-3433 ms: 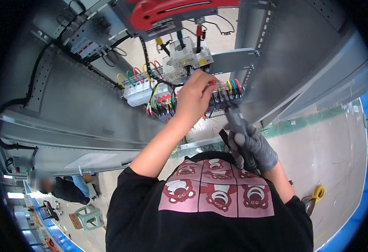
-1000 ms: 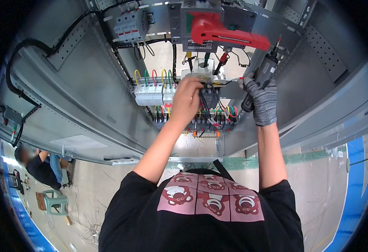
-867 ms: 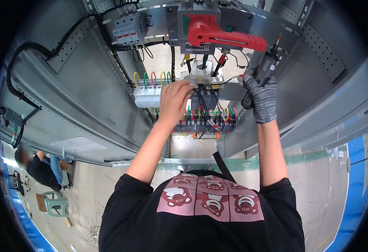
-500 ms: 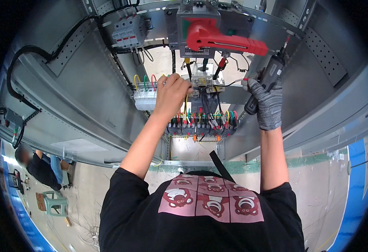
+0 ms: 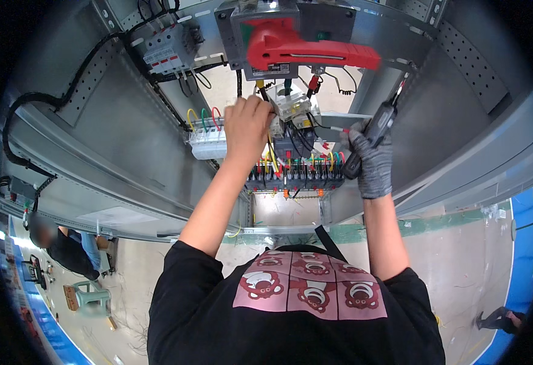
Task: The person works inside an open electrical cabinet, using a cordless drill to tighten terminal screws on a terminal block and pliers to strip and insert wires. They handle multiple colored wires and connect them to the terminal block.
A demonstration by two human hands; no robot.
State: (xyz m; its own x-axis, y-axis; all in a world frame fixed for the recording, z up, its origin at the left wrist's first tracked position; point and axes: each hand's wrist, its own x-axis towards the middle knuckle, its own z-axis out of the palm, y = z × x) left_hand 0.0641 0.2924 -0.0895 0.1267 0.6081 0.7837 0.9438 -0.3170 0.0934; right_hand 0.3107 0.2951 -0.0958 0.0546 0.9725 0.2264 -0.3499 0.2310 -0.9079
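My left hand (image 5: 246, 129), bare, is closed, with its fingertips at the left edge of a tilted clear plastic terminal cover (image 5: 293, 107). The fingers hide the exact grip. Below the cover, black wires (image 5: 299, 139) run down to a dark breaker block. In a grey knit glove, my right hand (image 5: 373, 159) is wrapped round a dark power screwdriver (image 5: 381, 123), whose long bit points up and away. Close by its fingertips is the red-sleeved end of a black wire (image 5: 339, 129), which runs left to the terminals.
A large red rotary handle (image 5: 309, 52) juts out above my hands. White breakers (image 5: 207, 143) with coloured wires sit left, a row of small breakers (image 5: 294, 175) nearer me. Grey cabinet walls (image 5: 455, 121) rise both sides. A person (image 5: 72, 249) sits far left beside a green stool (image 5: 90, 297).
The clear cover has gone from flat to tilted, its right side raised. My right hand has shifted left and slightly nearer with the screwdriver. The whole view has also shifted a little.
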